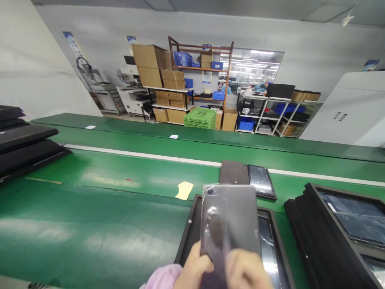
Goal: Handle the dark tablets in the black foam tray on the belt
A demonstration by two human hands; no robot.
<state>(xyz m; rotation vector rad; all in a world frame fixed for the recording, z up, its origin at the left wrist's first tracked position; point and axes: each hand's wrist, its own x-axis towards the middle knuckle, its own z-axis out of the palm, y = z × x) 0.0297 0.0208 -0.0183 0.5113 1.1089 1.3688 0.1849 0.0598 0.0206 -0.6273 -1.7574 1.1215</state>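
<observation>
At the bottom centre I hold a dark grey tablet (230,216) upright, back side towards me, wrapped in clear glossy film, with a small camera lens at its top left. My left hand (192,269) grips its lower left edge and my right hand (248,271) its lower right edge. A pink sleeve (162,279) shows at my left wrist. Under the tablet lies a black tray (188,237) on the green bench (90,216).
Another tablet (261,180) lies screen up beside a dark pad (234,172). Black trays with tablets (345,228) are stacked at right, more black trays (24,144) at left. A yellow note (184,190) lies on the bench. Shelves with cartons and green crates (200,117) stand behind.
</observation>
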